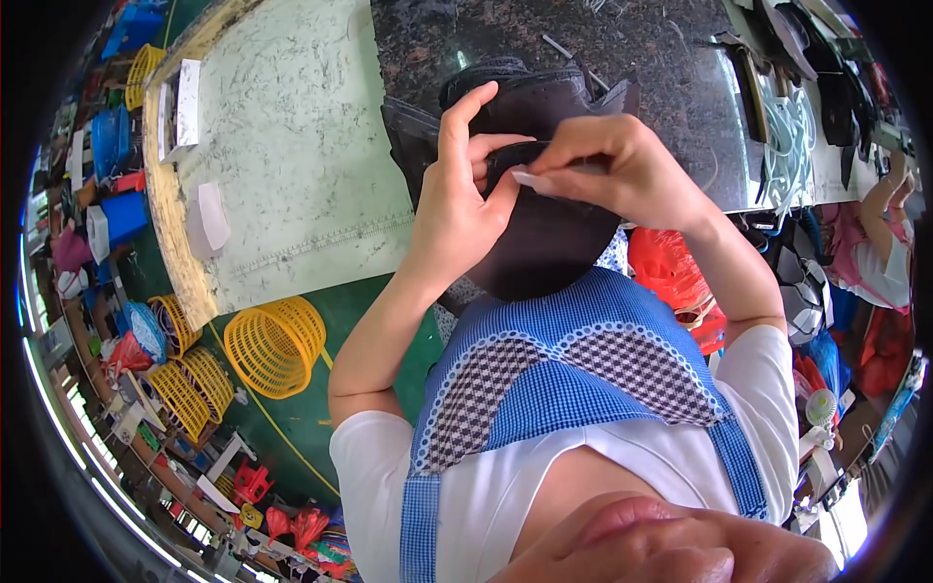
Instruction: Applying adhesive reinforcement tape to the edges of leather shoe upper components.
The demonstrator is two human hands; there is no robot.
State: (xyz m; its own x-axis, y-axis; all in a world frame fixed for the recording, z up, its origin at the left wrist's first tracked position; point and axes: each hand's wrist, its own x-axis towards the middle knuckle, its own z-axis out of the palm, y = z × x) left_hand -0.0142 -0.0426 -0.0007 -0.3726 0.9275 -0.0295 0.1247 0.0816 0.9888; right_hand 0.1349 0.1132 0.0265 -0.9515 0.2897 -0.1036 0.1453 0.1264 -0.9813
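A smooth, curved black piece of sheet material (544,248), perhaps leather, hangs in front of my apron at the table's edge. My left hand (455,199) grips its upper edge between thumb and bent fingers, with the index finger stretched upward. My right hand (622,175) is closed in a pinch at that same edge, close to the left thumb. A small whitish bit (525,179) shows at the right fingertips; its kind is too small to tell. Just behind both hands lies a loose pile of similar black pieces (549,97).
A scuffed pale board (292,146) covers the table's left side, beside a dark speckled stone top (671,87). Pale straps (785,136) hang at the right. Yellow baskets (275,348) stand on the green floor; a red plastic bag (671,267) sits below the table's edge. Another person (880,243) is far right.
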